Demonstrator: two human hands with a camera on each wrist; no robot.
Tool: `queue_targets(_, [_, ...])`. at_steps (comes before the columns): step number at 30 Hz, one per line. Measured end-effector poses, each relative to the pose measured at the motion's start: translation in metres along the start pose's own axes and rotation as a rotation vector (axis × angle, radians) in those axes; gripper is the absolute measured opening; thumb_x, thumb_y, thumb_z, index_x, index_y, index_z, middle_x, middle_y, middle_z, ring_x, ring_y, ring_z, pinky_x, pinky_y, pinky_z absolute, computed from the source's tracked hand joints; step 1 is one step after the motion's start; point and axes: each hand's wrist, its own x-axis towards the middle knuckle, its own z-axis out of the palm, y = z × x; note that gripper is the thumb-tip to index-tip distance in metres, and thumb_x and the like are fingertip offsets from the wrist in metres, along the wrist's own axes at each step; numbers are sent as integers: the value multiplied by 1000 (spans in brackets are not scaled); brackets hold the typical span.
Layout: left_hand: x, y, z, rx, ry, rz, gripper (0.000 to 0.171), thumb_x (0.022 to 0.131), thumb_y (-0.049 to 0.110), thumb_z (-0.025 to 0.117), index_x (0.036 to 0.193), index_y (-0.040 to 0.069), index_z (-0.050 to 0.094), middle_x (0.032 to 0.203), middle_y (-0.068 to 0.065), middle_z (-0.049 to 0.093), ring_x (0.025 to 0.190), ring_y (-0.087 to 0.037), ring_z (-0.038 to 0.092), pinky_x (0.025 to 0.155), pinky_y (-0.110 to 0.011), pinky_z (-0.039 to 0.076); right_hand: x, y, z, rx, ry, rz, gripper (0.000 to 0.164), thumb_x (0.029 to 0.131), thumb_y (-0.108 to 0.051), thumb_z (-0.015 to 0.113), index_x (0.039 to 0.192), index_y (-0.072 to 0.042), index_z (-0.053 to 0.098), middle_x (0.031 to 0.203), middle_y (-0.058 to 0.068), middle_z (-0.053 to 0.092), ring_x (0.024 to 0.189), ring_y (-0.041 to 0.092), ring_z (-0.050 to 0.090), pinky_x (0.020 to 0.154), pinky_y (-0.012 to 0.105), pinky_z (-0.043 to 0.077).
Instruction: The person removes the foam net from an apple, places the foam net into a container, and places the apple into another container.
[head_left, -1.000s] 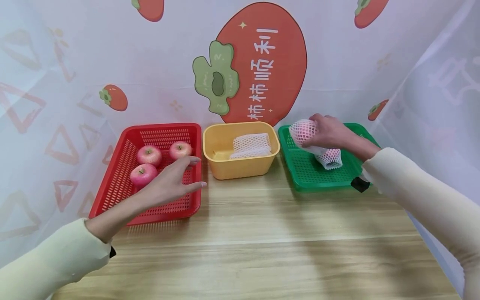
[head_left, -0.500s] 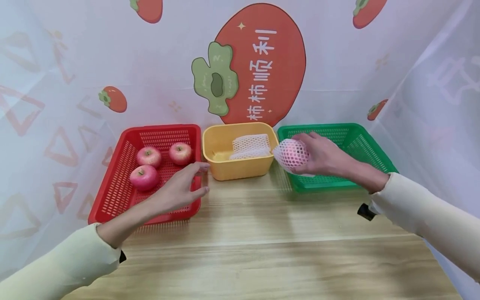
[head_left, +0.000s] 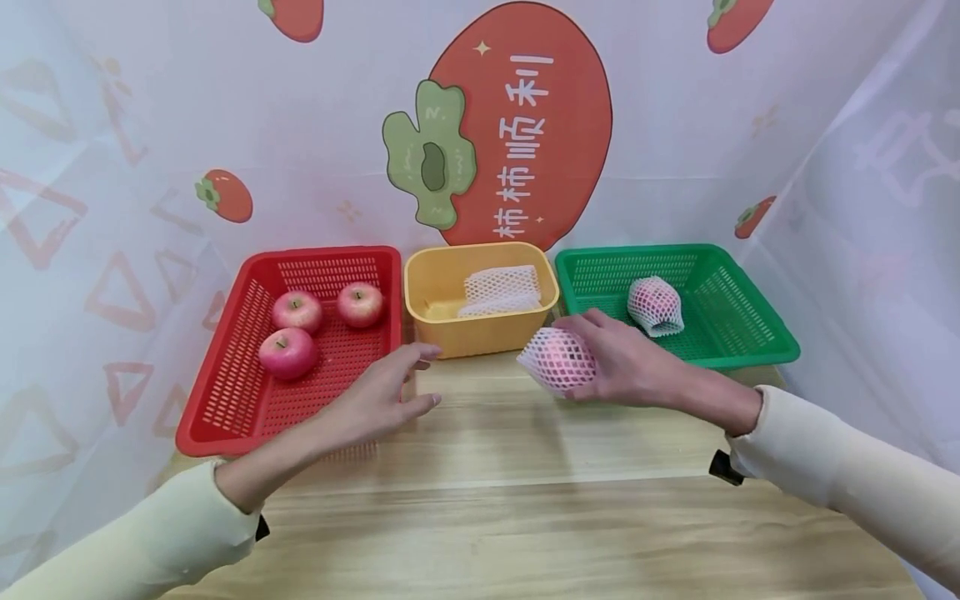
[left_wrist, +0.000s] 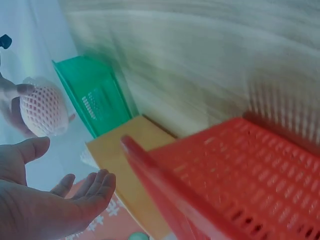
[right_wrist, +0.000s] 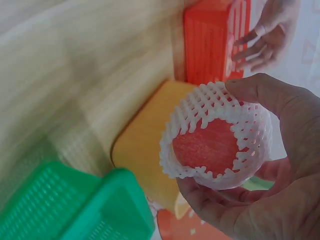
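Note:
My right hand [head_left: 626,360] grips an apple in a white foam net [head_left: 558,360], held above the table in front of the green basket [head_left: 757,354]. In the right wrist view, red skin shows through the open end of the foam net [right_wrist: 240,120], with thumb and fingers curled round it. My left hand [head_left: 378,396] holds nothing; its fingers are relaxed and spread beside the right rim of the red basket [head_left: 197,408]. Another netted apple [head_left: 654,304] lies in the green basket. Three bare apples [head_left: 288,353] sit in the red one.
Between the two baskets stands a yellow bin [head_left: 480,335] with white foam nets [head_left: 501,287] inside. All three containers rest at the back of the wooden table [head_left: 480,525], against a printed curtain [head_left: 315,125].
My right hand has lifted the netted apple out of the green basket and carried it left and nearer to me. My left hand has moved right, away from over the red basket.

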Motion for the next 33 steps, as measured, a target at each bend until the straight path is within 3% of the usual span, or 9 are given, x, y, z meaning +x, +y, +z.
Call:
queue_targets(8, [-4, 7, 25, -28, -15, 61, 53, 96, 9, 76, 144, 0, 55, 142, -15, 63, 131, -35, 61, 106, -52, 54, -12, 0, 28, 44, -54, -23, 81, 74, -21, 94, 145, -9, 56, 122, 12, 60, 100, 24, 63, 80, 38, 60])
queue_targets(21, [-11, 4, 64, -2, -26, 82, 49, 96, 12, 76, 140, 1, 60, 137, -12, 66, 125, -29, 64, 103, -47, 55, -20, 5, 67, 45, -95, -26, 87, 72, -18, 97, 147, -8, 54, 127, 11, 59, 106, 23, 62, 86, 39, 59])
queue_targets(33, [-3, -13, 105, -221, -6, 91, 34, 96, -1, 72, 129, -5, 63, 128, -23, 67, 118, -41, 68, 99, -46, 59, -27, 7, 90, 52, -101, -47, 86, 71, -17, 98, 146, -6, 56, 129, 13, 59, 108, 26, 63, 89, 43, 59])
